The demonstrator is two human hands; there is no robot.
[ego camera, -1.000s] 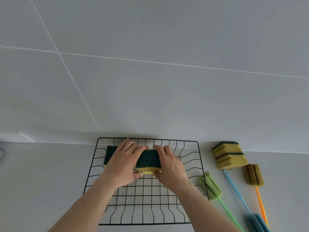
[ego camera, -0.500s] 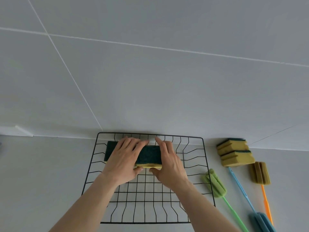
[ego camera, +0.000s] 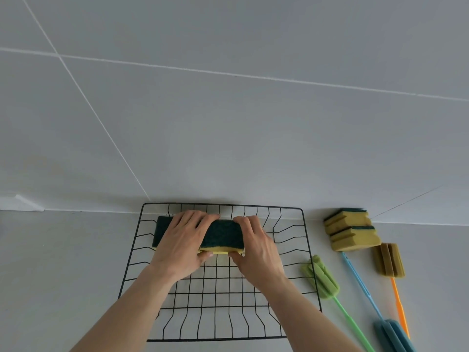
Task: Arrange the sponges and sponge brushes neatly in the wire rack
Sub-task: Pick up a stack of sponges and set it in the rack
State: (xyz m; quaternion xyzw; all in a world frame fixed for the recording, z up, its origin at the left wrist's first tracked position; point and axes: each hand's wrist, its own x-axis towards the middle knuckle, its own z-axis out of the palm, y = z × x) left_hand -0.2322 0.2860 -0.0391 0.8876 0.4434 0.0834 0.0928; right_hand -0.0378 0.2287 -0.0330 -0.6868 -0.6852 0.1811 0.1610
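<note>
I recorded both hands inside the rack (ego camera: 215,339), along its far side. Left hand (ego camera: 181,243) and right hand (ego camera: 256,246) each pinched the sponge (ego camera: 224,233), fingers curled over its green top, thumbs on the yellow near edge. It lay end-to-end with the left sponge (ego camera: 161,231). Recommendation: seat it flat, edges aligned, before releasing

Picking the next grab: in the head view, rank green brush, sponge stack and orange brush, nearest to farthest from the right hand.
The right hand grips the sponge in the rack.
1. green brush, just right of the rack
2. sponge stack, farther right and back
3. orange brush, farthest right, beyond the stack
</note>
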